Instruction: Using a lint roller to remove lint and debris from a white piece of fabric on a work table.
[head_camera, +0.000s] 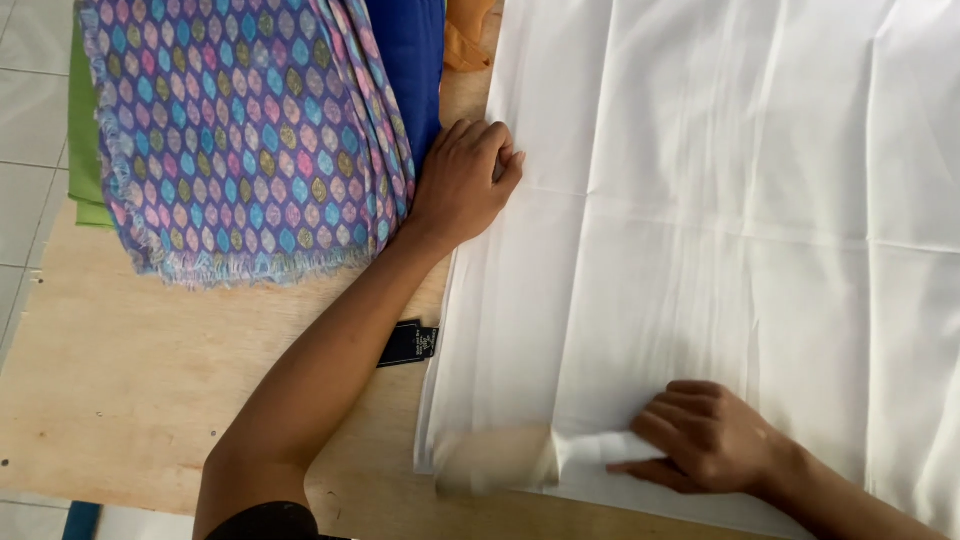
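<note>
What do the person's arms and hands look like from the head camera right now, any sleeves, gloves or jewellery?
Both hands are bare: no gloves, and no rings or watch that I can see. The left hand comes off a long bare forearm, with the edge of a black short sleeve just showing at the bottom of the frame. The right hand and its wrist are uncovered too; no sleeve is in view on that side.

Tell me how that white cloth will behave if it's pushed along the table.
The white cloth will probably bunch rather than slide whole: it already lies in soft creases. It looks thin and floppy. The left hand pinning its edge would likely hold that side.
</note>
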